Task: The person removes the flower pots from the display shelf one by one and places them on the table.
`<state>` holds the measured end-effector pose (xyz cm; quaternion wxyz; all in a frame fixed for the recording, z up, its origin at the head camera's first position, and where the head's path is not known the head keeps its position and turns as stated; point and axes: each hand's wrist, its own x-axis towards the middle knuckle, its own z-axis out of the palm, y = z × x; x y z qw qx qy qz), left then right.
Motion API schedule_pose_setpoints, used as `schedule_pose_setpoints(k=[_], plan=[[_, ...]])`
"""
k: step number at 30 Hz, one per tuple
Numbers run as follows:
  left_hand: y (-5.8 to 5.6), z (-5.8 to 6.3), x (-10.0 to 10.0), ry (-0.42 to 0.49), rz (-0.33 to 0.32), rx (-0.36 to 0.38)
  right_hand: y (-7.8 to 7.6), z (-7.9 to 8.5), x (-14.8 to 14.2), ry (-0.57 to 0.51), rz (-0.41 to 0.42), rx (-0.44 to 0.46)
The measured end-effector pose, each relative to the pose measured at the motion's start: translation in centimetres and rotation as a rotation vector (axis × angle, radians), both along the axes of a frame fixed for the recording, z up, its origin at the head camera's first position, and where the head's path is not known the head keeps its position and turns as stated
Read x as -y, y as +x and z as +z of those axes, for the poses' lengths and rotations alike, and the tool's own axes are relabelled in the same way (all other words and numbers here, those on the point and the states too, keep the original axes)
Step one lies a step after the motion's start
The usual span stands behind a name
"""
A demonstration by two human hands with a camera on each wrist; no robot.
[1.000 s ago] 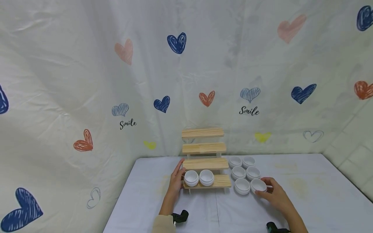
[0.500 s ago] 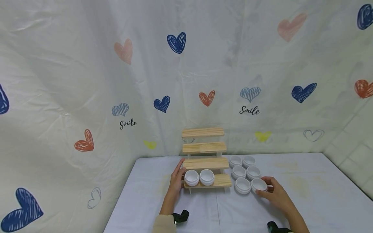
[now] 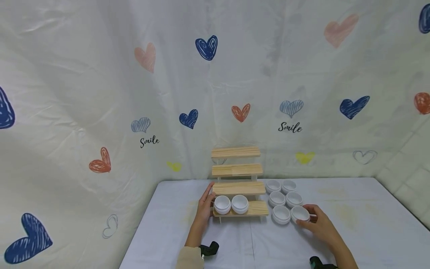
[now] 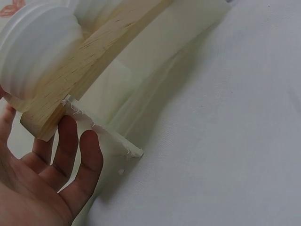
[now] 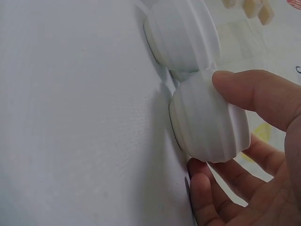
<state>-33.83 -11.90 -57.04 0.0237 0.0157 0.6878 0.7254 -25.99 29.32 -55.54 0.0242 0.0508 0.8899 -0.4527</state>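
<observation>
A small tiered stand (image 3: 239,188) with pale wooden shelves stands at the table's middle. Two white ribbed cups, a left cup (image 3: 222,204) and a right cup (image 3: 240,204), sit on its lowest shelf (image 3: 258,207). My left hand (image 3: 202,210) grips the stand's left end; in the left wrist view its bent fingers (image 4: 89,155) lie against the shelf end and side support. My right hand (image 3: 315,224) holds a white cup (image 5: 207,120) by its rim and side, thumb on the rim and fingers on the far side. A handle shows between the fingers.
Several more white cups (image 3: 277,199) stand close together in two columns right of the stand, one (image 5: 181,37) touching or nearly touching the held cup. A white cloth covers the table (image 3: 352,216). Behind hangs a curtain (image 3: 255,74) printed with hearts.
The view has shifted slightly, so everything sits a little farther right. Both hands and all the cups otherwise keep their places.
</observation>
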Motion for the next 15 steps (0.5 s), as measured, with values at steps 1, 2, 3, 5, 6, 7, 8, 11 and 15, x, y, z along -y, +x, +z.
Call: schedule_pose_setpoints(k=[1, 2, 3, 5, 6, 7, 8, 11, 15], plan=[[-0.02, 0.01, 0.00, -0.002, 0.001, 0.000, -0.01, -0.03, -0.01, 0.000, 0.002, -0.001], [-0.04, 0.00, 0.00, -0.003, 0.002, 0.000, 0.00, -0.03, 0.00, -0.002, 0.003, -0.003], [-0.02, 0.06, -0.01, -0.006, 0.003, 0.001, 0.01, 0.00, 0.01, -0.003, 0.005, -0.007], [-0.04, 0.06, -0.01, -0.013, 0.004, 0.000, 0.04, 0.07, 0.07, -0.006, 0.008, -0.012], [-0.03, 0.09, -0.01, -0.014, 0.006, 0.003, 0.05, 0.13, 0.11, -0.007, 0.010, -0.013], [-0.02, 0.12, -0.02, -0.018, 0.009, 0.004, 0.04, 0.18, 0.16, -0.009, 0.011, -0.012], [0.00, 0.10, 0.00, -0.020, 0.010, 0.003, 0.04, 0.24, 0.22, -0.009, 0.011, -0.011], [0.01, 0.05, 0.01, -0.023, 0.014, 0.002, 0.02, 0.44, 0.36, -0.009, 0.014, 0.001], [0.03, -0.08, 0.06, -0.033, 0.010, -0.026, 0.08, 0.68, 0.50, -0.011, 0.008, 0.017]])
